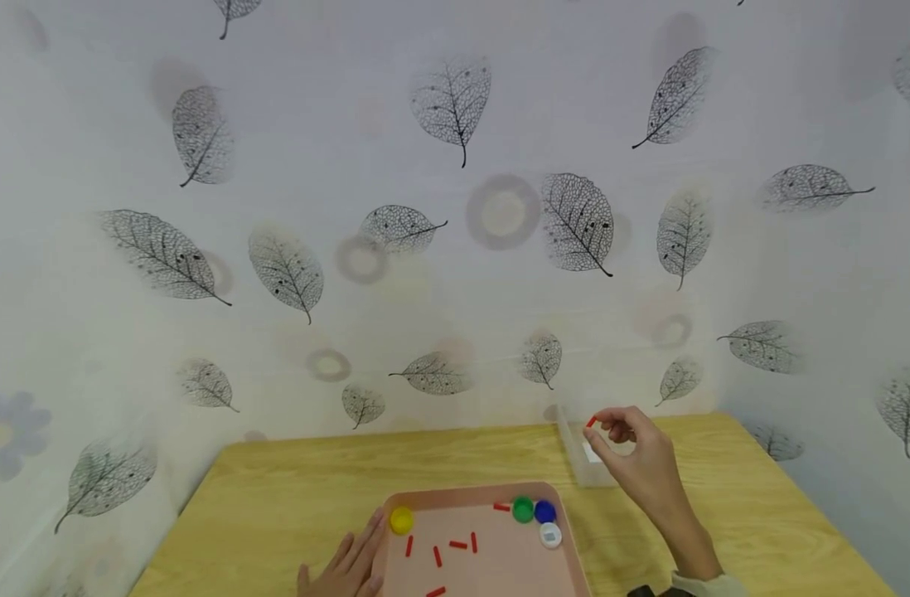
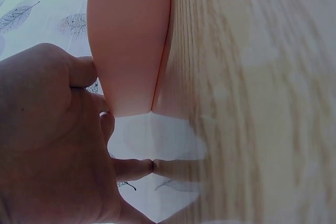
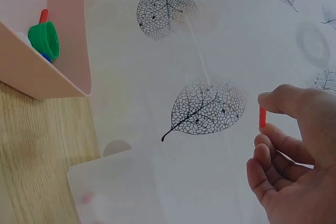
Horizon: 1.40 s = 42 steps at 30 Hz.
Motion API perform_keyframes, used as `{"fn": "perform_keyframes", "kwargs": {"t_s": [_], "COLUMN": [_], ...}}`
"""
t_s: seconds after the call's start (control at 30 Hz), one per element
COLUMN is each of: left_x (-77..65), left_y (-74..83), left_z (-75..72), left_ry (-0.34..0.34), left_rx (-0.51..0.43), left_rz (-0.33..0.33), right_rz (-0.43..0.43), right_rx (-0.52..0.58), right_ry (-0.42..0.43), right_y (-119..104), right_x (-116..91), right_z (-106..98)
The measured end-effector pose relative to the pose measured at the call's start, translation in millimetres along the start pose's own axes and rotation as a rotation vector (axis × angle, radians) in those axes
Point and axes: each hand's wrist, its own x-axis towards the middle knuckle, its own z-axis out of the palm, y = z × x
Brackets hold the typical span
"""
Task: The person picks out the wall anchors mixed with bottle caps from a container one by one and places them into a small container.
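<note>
Where our right hand (image 1: 649, 468) is pinching: thumb and index finger are gripping a short red stick (image 3: 262, 117) by its ends, likely for fine control.
Held stick: it is overlapping the clear plastic box (image 1: 572, 452) in the head view; we cannot tell whether directly above.
Our left hand (image 1: 346, 565): spread fingers are touching the pink rectangular tray (image 1: 462, 496), probably steadying it.
Far corners: round yellow cup (image 1: 401, 521) and round green cup (image 1: 524, 509) are sitting there, presumably giving loose red sticks (image 1: 438, 556) room.
</note>
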Motion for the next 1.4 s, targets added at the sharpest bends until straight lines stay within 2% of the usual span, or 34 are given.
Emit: {"fn": "perform_keyframes", "kwargs": {"t_s": [0.2, 0.53, 0.63, 0.83, 0.97, 1.17, 1.4], "left_x": [1.0, 0.6, 1.1, 1.6, 0.5, 0.2, 1.0], "left_y": [1.5, 0.9, 1.0, 0.9, 2.2, 0.5, -0.4], "left_z": [-1.0, 1.5, 2.5, 0.9, 0.0, 2.8, 3.7], "left_ry": [-0.016, 0.016, 0.021, 0.003, 0.009, 0.048, 0.023], "left_rx": [0.016, -0.021, 0.01, 0.003, -0.005, -0.001, 0.006], "left_rz": [-0.043, -0.005, -0.033, -0.042, -0.025, 0.043, 0.015], "right_rz": [0.033, 0.098, 0.12, 0.146, 0.169, 0.166, 0.141], "right_rx": [-0.01, -0.018, -0.014, -0.016, -0.032, -0.043, -0.072], "right_ry": [0.0, -0.005, -0.006, 0.002, -0.005, 0.007, 0.03], "right_y": [13.0, 29.5, 34.6, 43.3, 46.7, 53.0, 61.3], "right_x": [-0.4, -1.8, -2.6, -3.9, -5.4, -6.7, -8.8], "right_z": [4.0, 7.4, 9.2, 12.6, 13.3, 15.6, 20.9]}}
